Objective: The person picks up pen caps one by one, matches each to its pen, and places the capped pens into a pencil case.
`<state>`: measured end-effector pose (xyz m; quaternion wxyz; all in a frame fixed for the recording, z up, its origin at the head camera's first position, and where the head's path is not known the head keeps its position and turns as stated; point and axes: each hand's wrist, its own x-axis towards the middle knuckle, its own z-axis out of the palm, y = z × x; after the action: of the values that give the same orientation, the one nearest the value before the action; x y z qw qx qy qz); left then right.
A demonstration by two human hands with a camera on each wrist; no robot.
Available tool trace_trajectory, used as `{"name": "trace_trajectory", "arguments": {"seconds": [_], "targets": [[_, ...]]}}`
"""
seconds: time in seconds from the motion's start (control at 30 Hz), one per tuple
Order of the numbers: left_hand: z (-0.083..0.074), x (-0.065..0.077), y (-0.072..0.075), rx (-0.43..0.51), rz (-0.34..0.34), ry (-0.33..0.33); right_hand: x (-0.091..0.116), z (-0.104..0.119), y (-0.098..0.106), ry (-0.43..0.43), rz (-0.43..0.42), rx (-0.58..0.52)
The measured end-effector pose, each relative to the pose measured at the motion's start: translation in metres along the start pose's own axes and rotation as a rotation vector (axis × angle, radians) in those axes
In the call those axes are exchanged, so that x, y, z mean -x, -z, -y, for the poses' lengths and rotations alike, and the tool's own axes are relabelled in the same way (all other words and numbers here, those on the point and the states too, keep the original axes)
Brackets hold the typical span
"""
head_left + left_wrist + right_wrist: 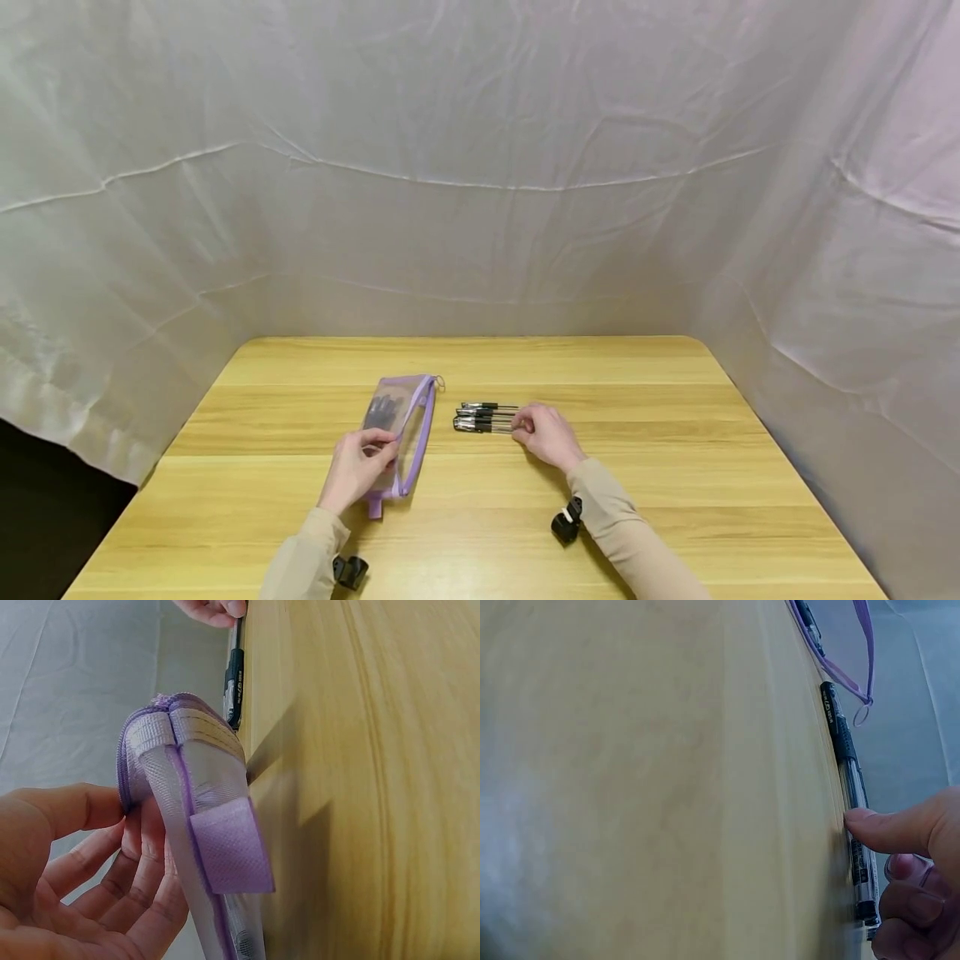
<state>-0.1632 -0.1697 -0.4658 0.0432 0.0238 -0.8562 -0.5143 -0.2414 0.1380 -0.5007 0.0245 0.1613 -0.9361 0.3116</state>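
On the left stands a see-through mesh pencil pouch (423, 437) with purple trim, its zip side spread apart. My left hand (356, 467) pinches the near edge of that opening between thumb and fingers; a purple tab (234, 847) hangs from the pouch's end. Dark objects (382, 411) show through the mesh. Right of the pouch, several clear pens with black caps (472, 425) lie side by side, caps toward it. My right hand (549, 435) is at their far-from-cap ends, thumb and curled fingers pinching a pen (842, 742) at table level.
The wooden table (645, 517) has rounded far corners. Pale hanging cloth (480, 242) encloses its back and sides. A zip ring (439, 382) sticks out at the pouch's far corner. Small black cameras (566, 522) are strapped to both wrists.
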Motion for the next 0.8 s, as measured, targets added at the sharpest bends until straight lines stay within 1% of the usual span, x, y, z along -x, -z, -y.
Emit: {"name": "trace_trajectory", "arguments": {"seconds": [0.2, 0.33, 0.67, 0.8], "targets": [[0.0007, -0.0003, 0.0002, -0.004, 0.000, -0.001, -0.0022, 0.0017, -0.0015, -0.030, 0.027, 0.018], [0.0014, -0.0007, 0.0003, -0.004, -0.001, -0.003, -0.0031, 0.0025, -0.0026, -0.040, 0.021, 0.033], [0.0024, -0.0008, -0.0004, -0.004, -0.005, -0.012, -0.0028, 0.0019, -0.0027, -0.035, 0.005, 0.069], [0.0023, -0.0019, -0.0005, -0.005, -0.009, -0.013, -0.0019, 0.0027, -0.0022, -0.018, 0.002, 0.082]]}}
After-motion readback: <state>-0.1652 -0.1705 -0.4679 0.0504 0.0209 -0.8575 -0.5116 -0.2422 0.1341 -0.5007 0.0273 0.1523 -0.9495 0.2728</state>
